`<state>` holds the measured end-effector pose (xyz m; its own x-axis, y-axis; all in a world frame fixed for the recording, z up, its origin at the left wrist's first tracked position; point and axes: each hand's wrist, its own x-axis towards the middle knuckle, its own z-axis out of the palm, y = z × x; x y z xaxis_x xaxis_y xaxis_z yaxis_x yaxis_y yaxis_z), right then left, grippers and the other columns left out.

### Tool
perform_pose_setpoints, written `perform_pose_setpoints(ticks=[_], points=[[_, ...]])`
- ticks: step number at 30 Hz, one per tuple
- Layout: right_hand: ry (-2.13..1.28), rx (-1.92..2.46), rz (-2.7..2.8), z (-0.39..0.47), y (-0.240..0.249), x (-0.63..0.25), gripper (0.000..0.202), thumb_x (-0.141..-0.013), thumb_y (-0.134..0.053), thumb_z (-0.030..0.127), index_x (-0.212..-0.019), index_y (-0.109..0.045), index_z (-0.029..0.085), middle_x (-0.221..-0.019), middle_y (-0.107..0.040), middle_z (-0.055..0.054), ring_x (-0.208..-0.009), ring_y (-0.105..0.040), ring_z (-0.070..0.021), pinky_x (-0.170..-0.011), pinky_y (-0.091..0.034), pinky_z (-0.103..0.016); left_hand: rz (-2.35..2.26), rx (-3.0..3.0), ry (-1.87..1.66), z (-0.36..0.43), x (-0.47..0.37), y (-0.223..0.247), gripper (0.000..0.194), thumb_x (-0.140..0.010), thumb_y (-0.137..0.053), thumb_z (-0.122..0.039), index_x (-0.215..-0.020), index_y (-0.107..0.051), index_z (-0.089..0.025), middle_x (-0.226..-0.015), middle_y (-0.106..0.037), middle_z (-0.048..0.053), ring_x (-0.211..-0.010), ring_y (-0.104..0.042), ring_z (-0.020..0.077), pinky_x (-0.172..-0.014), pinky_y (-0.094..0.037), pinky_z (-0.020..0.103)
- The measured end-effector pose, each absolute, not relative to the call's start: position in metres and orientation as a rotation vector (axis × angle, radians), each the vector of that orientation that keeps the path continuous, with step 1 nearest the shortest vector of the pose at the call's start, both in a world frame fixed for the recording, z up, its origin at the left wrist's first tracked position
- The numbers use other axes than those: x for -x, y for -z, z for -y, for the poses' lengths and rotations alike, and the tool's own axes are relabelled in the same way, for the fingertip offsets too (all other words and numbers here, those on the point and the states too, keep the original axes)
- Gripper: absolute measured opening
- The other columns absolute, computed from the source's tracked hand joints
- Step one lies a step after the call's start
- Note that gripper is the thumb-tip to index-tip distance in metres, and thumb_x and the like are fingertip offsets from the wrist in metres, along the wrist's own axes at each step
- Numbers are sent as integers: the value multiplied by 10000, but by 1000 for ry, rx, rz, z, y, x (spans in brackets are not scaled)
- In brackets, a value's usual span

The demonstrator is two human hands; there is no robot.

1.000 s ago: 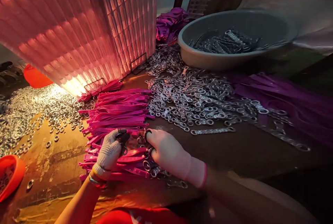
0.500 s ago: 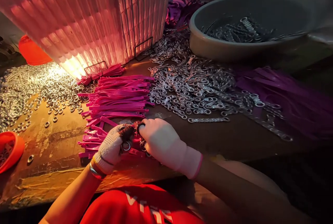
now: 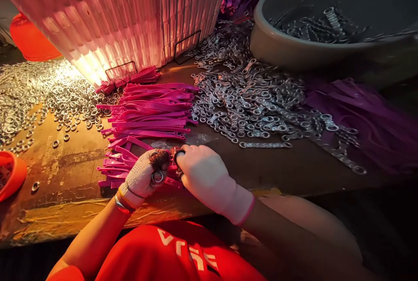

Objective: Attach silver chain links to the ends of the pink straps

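Observation:
Both hands wear pale knit gloves and meet fingertip to fingertip near the table's front edge. My left hand [image 3: 143,172], its fingertips stained dark, is closed, and a round metal ring [image 3: 157,177] shows at its fingers. My right hand [image 3: 204,172] is curled shut with its back to me; a black band [image 3: 179,154] circles one digit. What its fingers pinch is hidden. Something reddish shows in the narrow gap between the hands. Below and left of them lie loose magenta straps [image 3: 117,165], and a larger row of magenta straps [image 3: 150,113] lies just beyond.
Many small metal rings [image 3: 76,106] cover the table's left. Metal links [image 3: 241,106] are heaped at right, beside purple straps [image 3: 355,120]. A large grey basin [image 3: 294,56] holds more metal pieces. A lit ribbed plastic panel [image 3: 130,19] stands behind. An orange container [image 3: 19,174] sits at left.
The camera view has shifted slightly, so the table appears higher in the picture. Both hands stay together over the straps, still closed, with only small finger movement.

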<state>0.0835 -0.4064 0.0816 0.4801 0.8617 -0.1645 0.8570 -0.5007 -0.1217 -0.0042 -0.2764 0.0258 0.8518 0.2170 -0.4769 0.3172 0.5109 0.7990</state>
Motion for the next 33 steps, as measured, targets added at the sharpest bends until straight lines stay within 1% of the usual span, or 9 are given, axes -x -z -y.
perform_pose_setpoints(ticks=[5, 9, 15, 17, 20, 24, 27, 31, 33], points=[[-498, 2662, 1389, 408, -79, -87, 228, -768, -516, 72, -922, -647, 177, -898, -681, -84, -814, -615, -218, -653, -322, -321, -561, -1343, 62, 270, 8, -34, 352, -822, -673, -480, -761, -555, -154, -607, -484, -44, -413, -389, 36, -360, -293, 146], [-326, 2703, 1525, 408, -72, -85, 164, -812, -517, 106, -883, -656, 156, -921, -671, -133, -818, -603, -239, -648, -315, -336, -543, -1483, 111, 266, 6, -42, 359, -854, -616, -504, -756, -543, -167, -589, -464, -55, -413, -375, 52, -386, -317, 176], [-319, 2721, 1529, 409, -73, -92, 185, -829, -498, 122, -922, -657, 136, -923, -669, -148, -816, -624, -258, -659, -348, -347, -325, -2111, 27, 271, -1, -40, 174, -842, -609, -299, -748, -631, -153, -714, -625, 11, -652, -516, 120, -627, -408, 223], [-336, 2732, 1495, 409, -78, -96, 240, -816, -483, 92, -985, -648, 136, -976, -673, -145, -866, -634, -265, -693, -372, -343, -299, -2100, 29, 270, -3, -39, 171, -856, -582, -292, -786, -655, -153, -732, -638, 15, -659, -521, 124, -637, -413, 226], [-417, 2721, 1523, 407, -85, -100, 315, -786, -481, 58, -1053, -624, 144, -1054, -679, -139, -928, -646, -260, -723, -398, -326, -339, -1881, 48, 266, -4, -39, 222, -892, -530, -316, -799, -642, -149, -635, -576, -12, -577, -478, 105, -581, -404, 211], [-652, 2788, 1420, 404, -79, -94, 269, -800, -488, 86, -1036, -602, 146, -919, -718, -120, -832, -684, -247, -621, -392, -304, -405, -1904, 30, 264, 3, -32, 201, -875, -522, -245, -717, -594, -144, -593, -542, -25, -550, -435, 93, -547, -358, 203], [-644, 2778, 1475, 407, -63, -85, 193, -844, -465, 114, -981, -600, 132, -829, -719, -130, -769, -693, -248, -577, -371, -304, -338, -1995, 52, 269, 8, -24, 201, -858, -526, -213, -678, -584, -142, -615, -565, -19, -576, -439, 96, -551, -328, 206], [-571, 2672, 1702, 414, -49, -79, 175, -881, -453, 152, -936, -612, 105, -753, -705, -151, -711, -694, -256, -530, -321, -306, -236, -2090, 115, 273, 8, -25, 213, -839, -499, -141, -680, -642, -154, -628, -622, -2, -587, -506, 120, -560, -334, 216], [-560, 2642, 1766, 417, -49, -80, 172, -873, -465, 155, -931, -618, 104, -736, -703, -149, -689, -691, -257, -517, -299, -310, -174, -2133, 154, 266, 9, -35, 221, -844, -508, -133, -755, -705, -177, -691, -684, 12, -619, -572, 141, -589, -375, 222]])
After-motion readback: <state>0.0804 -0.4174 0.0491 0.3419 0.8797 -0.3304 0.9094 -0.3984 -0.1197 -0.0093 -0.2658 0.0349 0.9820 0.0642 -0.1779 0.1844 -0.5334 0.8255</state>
